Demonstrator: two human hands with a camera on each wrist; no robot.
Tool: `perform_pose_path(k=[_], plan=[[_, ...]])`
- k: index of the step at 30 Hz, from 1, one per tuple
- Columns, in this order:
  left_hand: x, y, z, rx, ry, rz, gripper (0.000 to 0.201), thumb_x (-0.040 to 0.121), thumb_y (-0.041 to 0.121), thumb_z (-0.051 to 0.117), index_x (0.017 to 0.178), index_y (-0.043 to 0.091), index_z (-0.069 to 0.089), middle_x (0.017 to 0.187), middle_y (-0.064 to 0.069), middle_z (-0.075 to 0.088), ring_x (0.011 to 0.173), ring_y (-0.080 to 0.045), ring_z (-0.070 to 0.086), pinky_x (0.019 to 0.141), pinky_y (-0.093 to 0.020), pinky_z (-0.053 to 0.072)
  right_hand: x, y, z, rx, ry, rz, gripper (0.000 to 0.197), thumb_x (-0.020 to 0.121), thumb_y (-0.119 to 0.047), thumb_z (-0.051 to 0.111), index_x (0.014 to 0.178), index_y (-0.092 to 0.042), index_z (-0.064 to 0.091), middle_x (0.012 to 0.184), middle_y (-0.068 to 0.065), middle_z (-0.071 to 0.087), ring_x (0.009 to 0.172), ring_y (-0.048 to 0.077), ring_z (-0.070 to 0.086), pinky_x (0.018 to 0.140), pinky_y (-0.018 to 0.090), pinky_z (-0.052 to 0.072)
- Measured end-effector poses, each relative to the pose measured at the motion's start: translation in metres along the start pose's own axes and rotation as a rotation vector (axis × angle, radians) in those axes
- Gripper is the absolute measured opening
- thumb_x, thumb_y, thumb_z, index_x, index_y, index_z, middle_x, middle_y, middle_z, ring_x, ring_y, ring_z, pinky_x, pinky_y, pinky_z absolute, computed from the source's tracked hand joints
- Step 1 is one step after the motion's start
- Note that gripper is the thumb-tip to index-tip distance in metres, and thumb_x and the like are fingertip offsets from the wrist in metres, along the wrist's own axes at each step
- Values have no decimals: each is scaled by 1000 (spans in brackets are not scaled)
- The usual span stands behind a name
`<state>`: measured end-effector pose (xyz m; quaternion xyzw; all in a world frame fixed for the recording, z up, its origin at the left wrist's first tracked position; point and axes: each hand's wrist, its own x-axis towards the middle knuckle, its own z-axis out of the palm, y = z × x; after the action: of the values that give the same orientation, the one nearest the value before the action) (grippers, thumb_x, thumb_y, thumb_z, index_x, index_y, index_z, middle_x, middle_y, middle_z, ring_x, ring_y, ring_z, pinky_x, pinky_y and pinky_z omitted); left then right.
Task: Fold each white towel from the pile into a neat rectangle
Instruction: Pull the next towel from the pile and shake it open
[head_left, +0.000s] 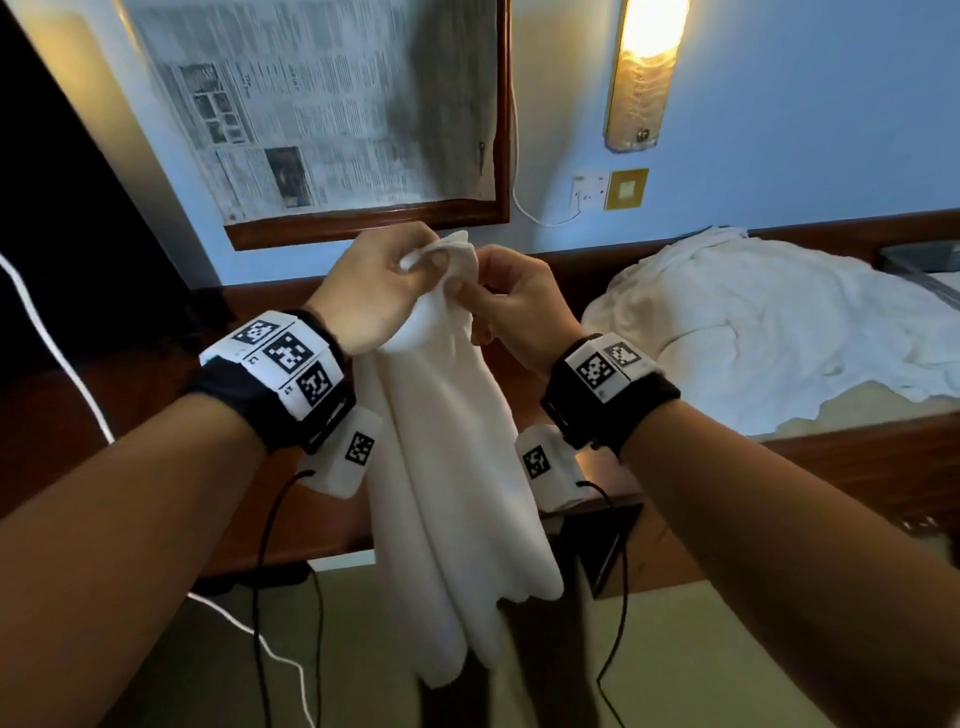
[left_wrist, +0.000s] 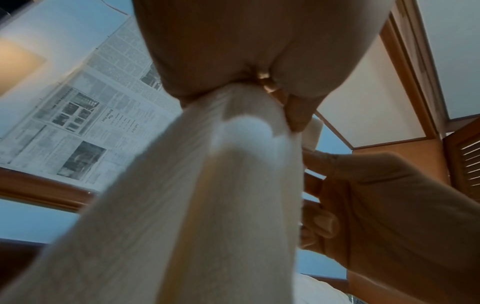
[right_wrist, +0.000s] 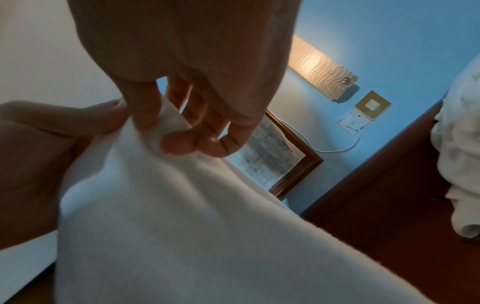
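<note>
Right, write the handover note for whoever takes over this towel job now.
Left hand: pinching the top edge of the white towel.
Right hand: pinching the same edge right beside it.
The towel hangs bunched and unfolded in the air in front of the wooden desk.
The pile of white towels lies crumpled on the desk to the right.
Done: one towel picked up; no folded towel in view.
Left: spread this towel, fold it into a rectangle, then work through the pile.

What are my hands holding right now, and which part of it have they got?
Both hands hold one white towel in the air. The left hand and right hand pinch it close together at its bunched top end; the rest hangs down.
</note>
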<state>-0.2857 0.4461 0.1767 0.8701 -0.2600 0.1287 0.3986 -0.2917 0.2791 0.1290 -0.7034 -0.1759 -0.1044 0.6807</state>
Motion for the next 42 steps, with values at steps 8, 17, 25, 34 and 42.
perform_pose_path(k=[8, 17, 25, 34, 42], plan=[[-2, -26, -31, -10, 103, -54, 24, 102, 22, 55, 79, 20, 60, 67, 4, 45, 57, -2, 40, 53, -14, 31, -63, 56, -11, -249, -272, 436, 19, 94, -20, 67, 101, -2, 69, 64, -10, 66, 48, 1, 54, 47, 16, 41], [-8, -70, -86, -4, 255, -109, 36, 94, 36, 55, 67, 16, 44, 58, 9, 36, 51, -7, 30, 52, -30, 22, -178, 178, -98, -946, -263, 932, 10, 92, -25, 68, 92, -17, 74, 77, 1, 63, 61, 12, 57, 60, 22, 42], [-17, -75, -72, -239, 172, -129, 33, 98, 24, 59, 66, 26, 57, 44, 17, 36, 36, 1, 28, 36, -14, 20, -185, 182, -142, -1180, -62, 1020, 21, 87, -19, 64, 106, -16, 71, 112, 9, 71, 104, 30, 66, 83, 30, 50], [-16, -29, 28, -26, -254, -62, 13, 98, 18, 62, 93, 11, 72, 79, -1, 67, 69, -3, 54, 66, -19, 44, -43, 59, -41, -299, -183, 188, 54, 83, -10, 71, 134, -15, 56, 128, 2, 62, 116, 17, 61, 99, 34, 51], [-11, -25, 45, -71, -59, -71, 28, 88, 38, 62, 78, 13, 70, 74, -16, 66, 65, -13, 54, 61, -31, 42, -8, 23, -39, -277, -105, -56, 9, 94, -7, 65, 97, -2, 71, 82, -4, 69, 73, -2, 60, 72, 14, 47]])
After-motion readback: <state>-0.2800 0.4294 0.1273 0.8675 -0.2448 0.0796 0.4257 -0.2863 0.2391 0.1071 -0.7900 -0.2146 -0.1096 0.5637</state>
